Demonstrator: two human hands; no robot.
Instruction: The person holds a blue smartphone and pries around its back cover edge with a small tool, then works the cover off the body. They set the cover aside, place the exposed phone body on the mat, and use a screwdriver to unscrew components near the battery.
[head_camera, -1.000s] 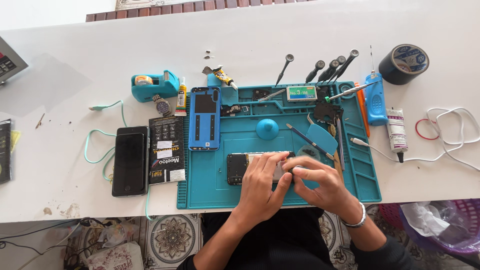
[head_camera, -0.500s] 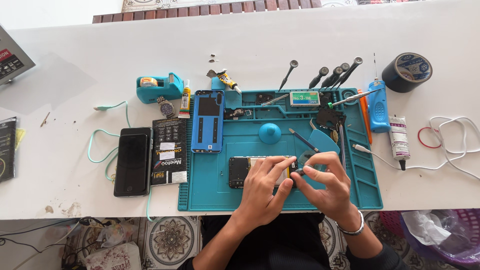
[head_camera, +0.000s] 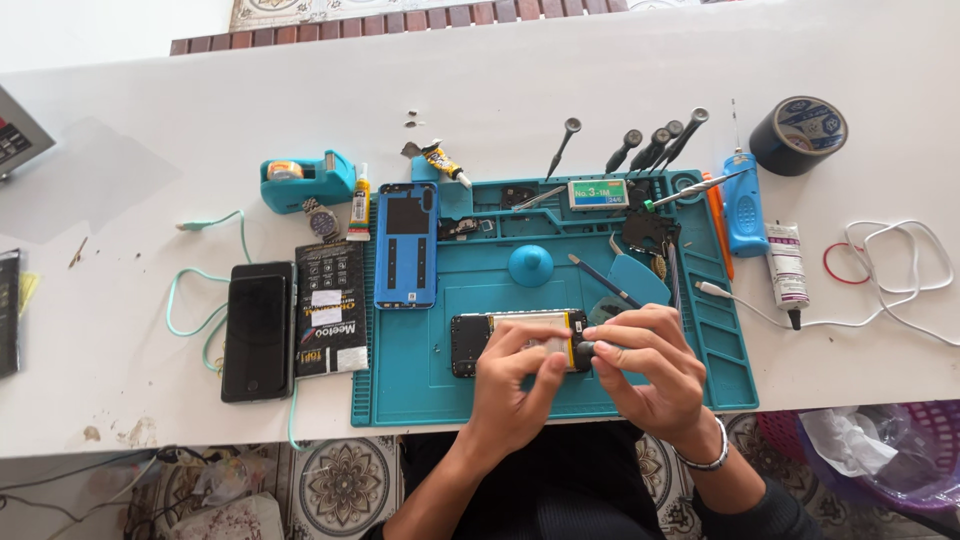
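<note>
Both hands (head_camera: 590, 375) on opened phone (head_camera: 515, 340)

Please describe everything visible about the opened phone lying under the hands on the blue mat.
The opened phone lies flat and lengthwise on the teal work mat, back cover off. Its left end shows dark internals; a pale, silvery battery fills the middle, with a yellow strip near the right end. The left hand rests on it, fingers over the battery. The right hand pinches a small dark tool at its right end.

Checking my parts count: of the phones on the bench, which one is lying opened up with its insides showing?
The opened phone under both hands on the teal mat. The black phone left of the mat lies closed, screen up.
</note>
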